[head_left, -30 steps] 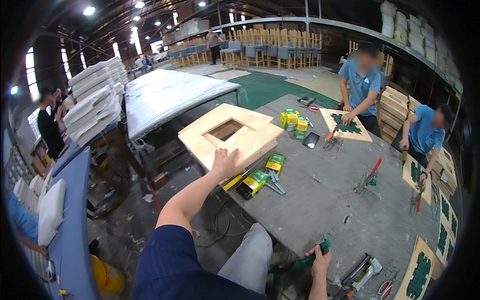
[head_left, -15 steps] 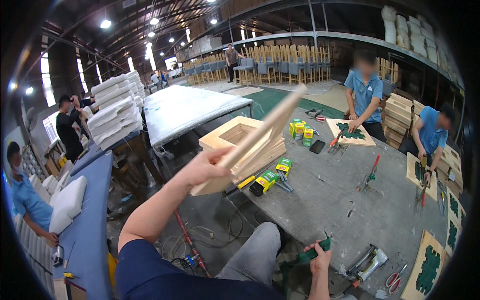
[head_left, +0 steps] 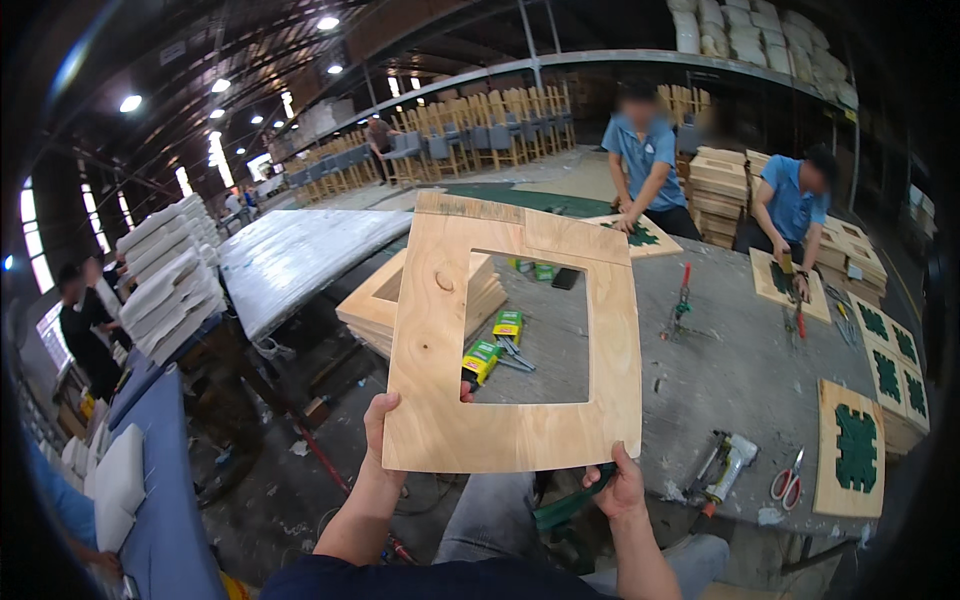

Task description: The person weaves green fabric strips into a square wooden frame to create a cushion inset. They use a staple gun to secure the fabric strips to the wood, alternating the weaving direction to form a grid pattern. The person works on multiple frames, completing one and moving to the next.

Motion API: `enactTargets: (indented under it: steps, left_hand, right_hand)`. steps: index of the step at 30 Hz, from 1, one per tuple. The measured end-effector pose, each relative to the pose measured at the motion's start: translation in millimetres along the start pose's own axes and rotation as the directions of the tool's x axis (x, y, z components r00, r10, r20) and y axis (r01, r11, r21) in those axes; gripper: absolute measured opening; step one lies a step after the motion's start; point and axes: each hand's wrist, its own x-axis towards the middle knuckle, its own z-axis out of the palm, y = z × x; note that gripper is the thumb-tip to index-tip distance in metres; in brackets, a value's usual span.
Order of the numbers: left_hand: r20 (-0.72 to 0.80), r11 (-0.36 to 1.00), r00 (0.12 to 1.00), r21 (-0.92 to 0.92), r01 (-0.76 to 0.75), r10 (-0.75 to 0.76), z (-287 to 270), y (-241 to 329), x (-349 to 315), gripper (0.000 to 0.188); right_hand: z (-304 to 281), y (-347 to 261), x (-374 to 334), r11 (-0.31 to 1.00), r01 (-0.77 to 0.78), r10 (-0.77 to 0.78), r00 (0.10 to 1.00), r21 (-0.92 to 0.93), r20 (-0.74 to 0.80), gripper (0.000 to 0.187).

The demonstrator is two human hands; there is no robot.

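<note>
A pale wooden frame (head_left: 420, 350) with a large square cut-out is held up in front of me. My left hand (head_left: 378, 430) grips its lower left side; fingertips show at the cut-out's lower left corner. At the lower right corner is my right hand (head_left: 622, 485), its thumb against the wood and a strip of green webbing (head_left: 565, 508) in its closed fingers. The webbing hangs below the frame, over my lap. Behind the frame, partly hidden, lies a stack of similar frames (head_left: 372, 318). Through the cut-out show green-and-yellow boxes (head_left: 508, 326) and strips of staples (head_left: 515, 360).
On the grey worktable (head_left: 660, 400) lie a staple gun (head_left: 735, 465), scissors (head_left: 787, 482), a red-handled tool (head_left: 684, 290) and a board with green webbing (head_left: 852, 455). Two co-workers in blue (head_left: 642, 150) handle webbed boards across the table. A white-covered table (head_left: 300, 255) stands far left.
The wooden frame has swung from edge-on at the left to upright facing me. My right hand has risen with the webbing to the frame's lower right corner. The view has turned right.
</note>
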Motion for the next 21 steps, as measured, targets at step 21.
enactTargets:
  steps: [21]
  left_hand:
    - [-0.366, 0.444, 0.771, 0.655, 0.612, -0.521, -137.8, -149.9, 117.2, 0.050]
  right_hand:
    - [-63.4, -7.4, -96.2, 0.969, -0.108, -0.066, 0.758, -0.224, -0.649, 0.037]
